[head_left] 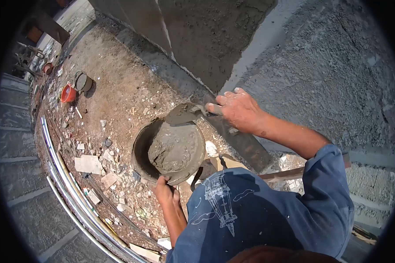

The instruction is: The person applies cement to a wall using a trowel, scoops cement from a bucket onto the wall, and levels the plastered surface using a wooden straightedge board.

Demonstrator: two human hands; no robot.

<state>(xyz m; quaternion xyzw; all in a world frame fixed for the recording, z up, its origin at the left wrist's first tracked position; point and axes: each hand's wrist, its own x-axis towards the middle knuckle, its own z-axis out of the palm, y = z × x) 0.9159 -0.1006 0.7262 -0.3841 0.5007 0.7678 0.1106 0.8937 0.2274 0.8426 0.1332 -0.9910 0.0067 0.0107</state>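
Grey-streaked right hand (pixel 241 111): fingers curled around the grip of a trowel (pixel 181 116), most of that grip covered by the hand; the fingertips are whitened.
Left hand (pixel 166 192): nearer the body, clasping the near rim of a round bucket (pixel 141 147) — thumb up at the lip, the other fingers partly out of sight.
Trowel blade: reaches left from the right hand, coated in grey, over the bucket's far right edge; I cannot tell whether it touches the rim.
Bucket contents: wet grey mortar (pixel 175 147), piled towards the right, with the inner wall showing on the left.
Clothing: a blue shirt (pixel 267 210) with a white line drawing fills the near side.
Ground: brown earth (pixel 114 74) strewn with stones and rubble; a pale broken slab (pixel 88 164) lies left of the bucket.
Left edge: long pale pipes (pixel 70 184) run in a bundle beside a grey block wall (pixel 19 175).
Far left: an orange pail (pixel 70 94) sits just beside a grey pail (pixel 87 84).
Right: a rough grey wall (pixel 329 74) — a smooth pale strip (pixel 261 44) parts it from darker plaster (pixel 206 39) on the far side.
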